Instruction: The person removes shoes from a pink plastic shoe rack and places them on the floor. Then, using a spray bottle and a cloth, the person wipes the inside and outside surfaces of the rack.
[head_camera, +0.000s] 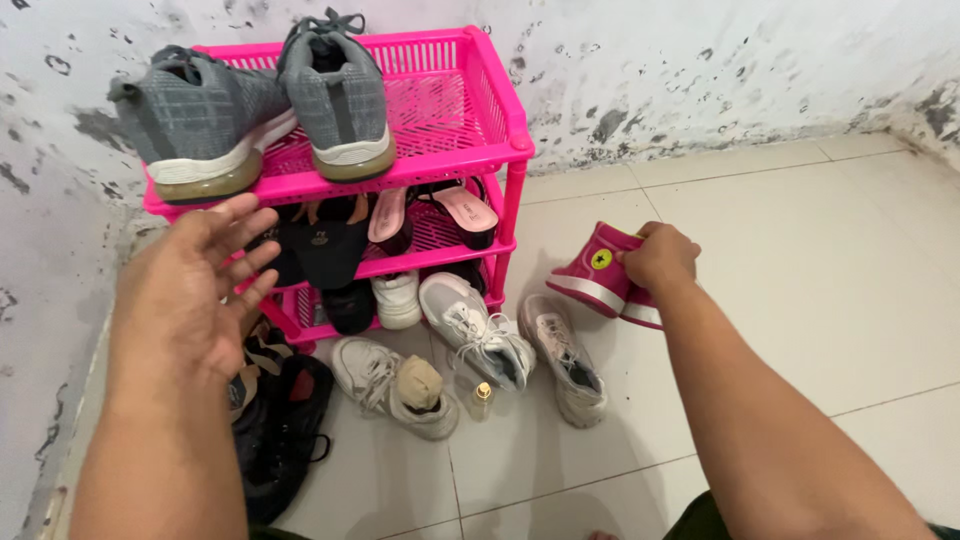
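My right hand grips a pair of pink high-top sneakers by their tops, just above the floor to the right of a pink plastic shoe rack. My left hand hovers open with fingers spread in front of the rack's left side, holding nothing. Two grey sneakers sit on the rack's top shelf, heels toward me. Pink and black heeled sandals and dark shoes lie on the middle shelf.
White and grey sneakers are scattered on the tiled floor in front of the rack, with a small bottle among them. Black shoes lie at lower left. A stained white wall stands behind.
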